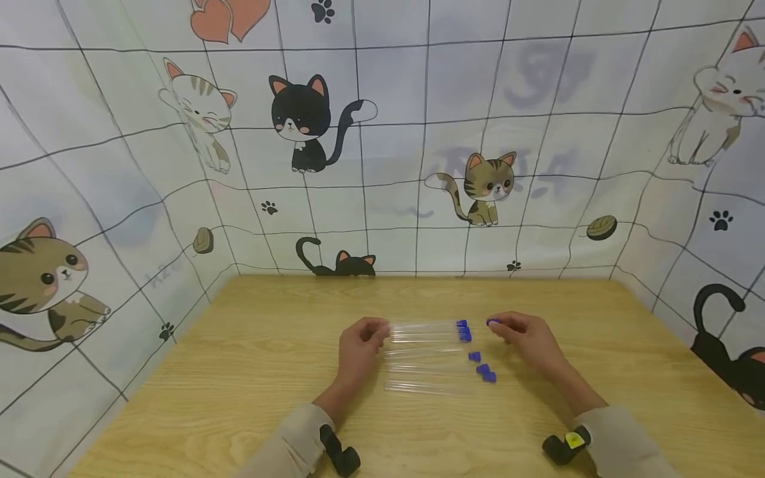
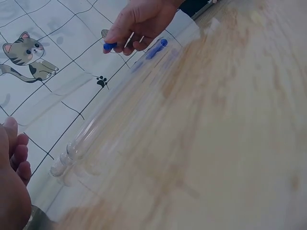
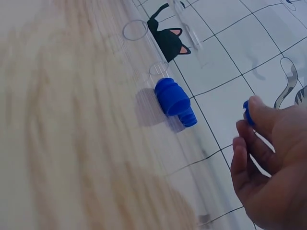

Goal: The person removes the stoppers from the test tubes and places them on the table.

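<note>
My left hand pinches the near end of a clear test tube, which points toward the right hand and is held above the table. My right hand pinches a small blue stopper between thumb and fingers, a short gap beyond the tube's far end. Between the hands several clear test tubes lie side by side on the table. Along their right ends lie several blue stoppers. The right wrist view shows one stopper close up, beside the open tube mouths.
The wood-grain table reaches back to a white cloth backdrop printed with cats and grid lines, which also rises at both sides. A black wrist camera is strapped over each beige sleeve.
</note>
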A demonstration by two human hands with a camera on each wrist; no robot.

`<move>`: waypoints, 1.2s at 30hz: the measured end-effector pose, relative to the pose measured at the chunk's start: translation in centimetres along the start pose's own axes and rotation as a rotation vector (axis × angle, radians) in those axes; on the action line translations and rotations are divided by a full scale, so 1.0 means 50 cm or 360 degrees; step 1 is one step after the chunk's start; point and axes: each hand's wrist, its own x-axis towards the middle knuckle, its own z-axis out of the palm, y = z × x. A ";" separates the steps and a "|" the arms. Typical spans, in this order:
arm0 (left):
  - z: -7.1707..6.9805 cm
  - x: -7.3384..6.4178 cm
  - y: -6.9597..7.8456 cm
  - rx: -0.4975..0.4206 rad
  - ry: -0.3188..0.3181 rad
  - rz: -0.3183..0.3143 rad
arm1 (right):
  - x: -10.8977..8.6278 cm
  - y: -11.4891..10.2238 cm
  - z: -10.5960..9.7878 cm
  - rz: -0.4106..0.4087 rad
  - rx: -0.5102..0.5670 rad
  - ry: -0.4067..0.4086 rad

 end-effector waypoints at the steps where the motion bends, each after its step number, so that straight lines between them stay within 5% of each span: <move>1: 0.001 0.003 -0.010 0.0010 0.0015 -0.0006 | 0.000 0.001 0.001 0.0021 -0.0014 0.0013; 8: 0.007 0.015 -0.069 0.0184 0.0012 -0.0062 | -0.001 0.011 0.012 0.0081 0.0007 -0.0001; 36: 0.007 0.010 -0.073 0.0278 -0.0207 -0.0119 | -0.006 0.016 0.036 0.0015 -0.0026 -0.0057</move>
